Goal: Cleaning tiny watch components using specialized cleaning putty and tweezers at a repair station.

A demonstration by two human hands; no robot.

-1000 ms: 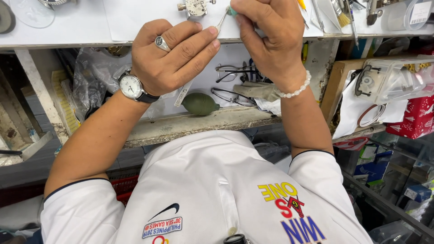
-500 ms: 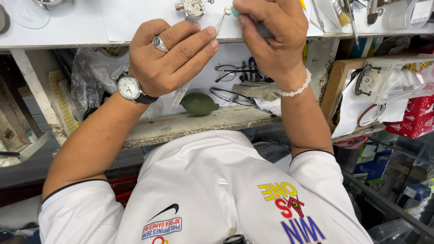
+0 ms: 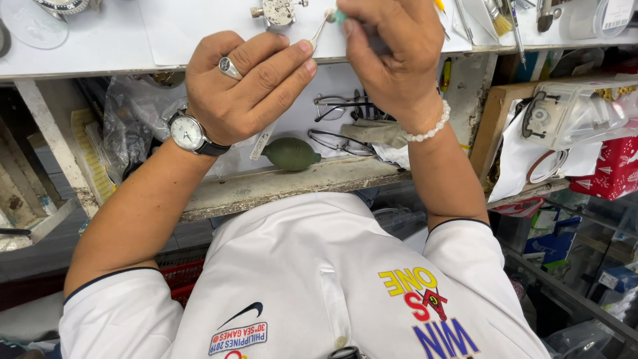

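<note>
The left hand (image 3: 249, 83) pinches a pair of fine metal tweezers (image 3: 318, 32) between thumb and forefinger, the other fingers curled close beside them. The right hand (image 3: 392, 60) is closed in a fist-like pinch around a thin tool with a pale green tip (image 3: 339, 16); its shaft is hidden inside the fingers, so I cannot tell what kind of tool it is. The tweezer tips and the green tip meet at a small pale knob (image 3: 329, 13), just beyond the left fingertips and just off the right hand's knuckles.

Just past the left fingertips lies a bare watch movement (image 3: 279, 10) on the white counter (image 3: 166, 33), near the tweezer tips but apart from them.

The tweezers' long axis runs diagonally from the left fingers up and away toward the right hand, tips pointing at the green tip. The green-tipped tool points back toward the left hand, so the 2 tools meet nearly head-on.

To do this well, both wrists should rest on the counter edge, the tweezers should grip lightly so nothing springs away, and the work should stay low over the white surface.

On the shelf below the hands lie 2 pairs of spectacles (image 3: 342, 123) and an olive rubber dust blower (image 3: 291, 153)
</note>
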